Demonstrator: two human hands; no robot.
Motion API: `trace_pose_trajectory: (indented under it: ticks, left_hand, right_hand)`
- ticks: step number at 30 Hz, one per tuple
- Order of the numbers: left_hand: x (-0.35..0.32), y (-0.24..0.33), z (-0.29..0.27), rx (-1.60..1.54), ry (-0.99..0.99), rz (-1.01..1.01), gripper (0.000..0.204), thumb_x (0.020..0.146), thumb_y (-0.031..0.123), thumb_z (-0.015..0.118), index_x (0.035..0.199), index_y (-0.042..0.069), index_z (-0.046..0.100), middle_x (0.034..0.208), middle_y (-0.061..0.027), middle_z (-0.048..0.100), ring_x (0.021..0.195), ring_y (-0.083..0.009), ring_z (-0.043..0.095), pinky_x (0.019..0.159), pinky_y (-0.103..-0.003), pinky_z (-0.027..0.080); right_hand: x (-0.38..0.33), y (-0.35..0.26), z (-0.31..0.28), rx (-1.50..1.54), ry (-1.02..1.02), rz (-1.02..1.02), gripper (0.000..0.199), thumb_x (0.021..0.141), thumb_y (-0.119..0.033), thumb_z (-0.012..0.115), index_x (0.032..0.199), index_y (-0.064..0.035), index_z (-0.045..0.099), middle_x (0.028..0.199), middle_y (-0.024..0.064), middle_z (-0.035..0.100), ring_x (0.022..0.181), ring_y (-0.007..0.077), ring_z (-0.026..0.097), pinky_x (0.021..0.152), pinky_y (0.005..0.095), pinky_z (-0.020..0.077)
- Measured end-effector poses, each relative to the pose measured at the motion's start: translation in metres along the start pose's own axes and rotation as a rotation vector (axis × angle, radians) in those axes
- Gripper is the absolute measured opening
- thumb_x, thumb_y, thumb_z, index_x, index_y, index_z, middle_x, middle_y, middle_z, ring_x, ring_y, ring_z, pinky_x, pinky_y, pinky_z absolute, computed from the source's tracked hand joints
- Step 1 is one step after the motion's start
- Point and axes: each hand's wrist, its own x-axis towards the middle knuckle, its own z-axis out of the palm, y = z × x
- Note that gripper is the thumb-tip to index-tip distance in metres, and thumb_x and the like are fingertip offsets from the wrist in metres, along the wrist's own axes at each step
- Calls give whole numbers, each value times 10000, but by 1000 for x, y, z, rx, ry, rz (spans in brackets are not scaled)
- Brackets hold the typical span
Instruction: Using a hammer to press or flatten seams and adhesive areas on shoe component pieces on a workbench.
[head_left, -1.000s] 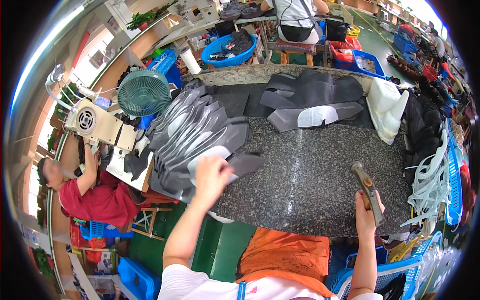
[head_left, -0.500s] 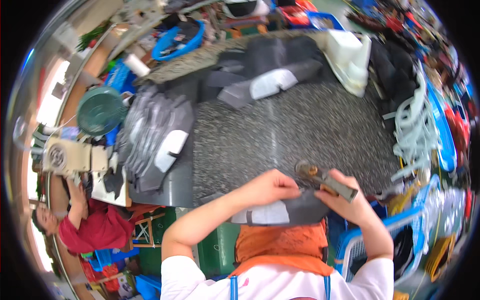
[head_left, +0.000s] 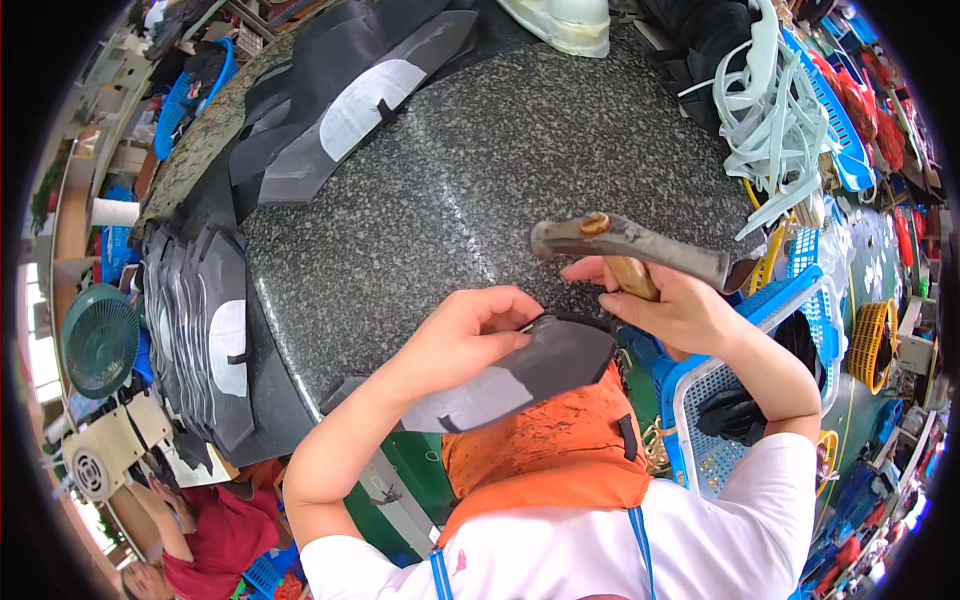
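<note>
A dark grey sheet piece with a pale grey patch (head_left: 480,398) hangs partly over the near edge of the stone-topped table (head_left: 400,240). At its upper edge my left hand (head_left: 470,330) is closed, thumb and fingers pinching the material. My right hand (head_left: 675,308) is wrapped round the wooden handle of a hammer (head_left: 650,247), its metal head uppermost. The hammer is held beyond the piece's right end, apart from it. The right index finger points left, towards the left hand.
Similar grey pieces (head_left: 205,340) lie in an overlapping stack at left, with more (head_left: 350,105) at the far left. Pale strips (head_left: 770,130) are heaped at far right. A blue-and-white basket (head_left: 700,440) stands by my right arm. A person in red (head_left: 225,540) sits lower left.
The view has turned, so the table and stacks sit further left and higher. My right hand with the hammer has come off the piece's right end; the left still pinches its edge.
</note>
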Motion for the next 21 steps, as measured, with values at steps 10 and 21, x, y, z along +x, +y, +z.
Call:
trace_pose_trajectory:
  ticks: [10, 21]
  left_hand:
    - [0, -5, -27, -318, -82, -5, 172, 912, 20, 651, 1082, 3, 662, 968, -30, 708, 869, -70, 655, 777, -219, 516]
    - [19, 7, 7, 465, 200, 76, 95, 860, 68, 705, 927, 23, 656, 816, -1, 673, 702, -88, 630, 623, -264, 487]
  right_hand:
    - [1, 15, 24, 637, 116, -324, 373, 869, -108, 751, 1121, -44, 483, 1082, 74, 623, 994, 115, 585, 892, 297, 483]
    - [-22, -35, 7, 384, 149, 219, 162, 886, -20, 640, 1022, -28, 552, 875, 20, 548, 740, 114, 567, 644, 304, 480]
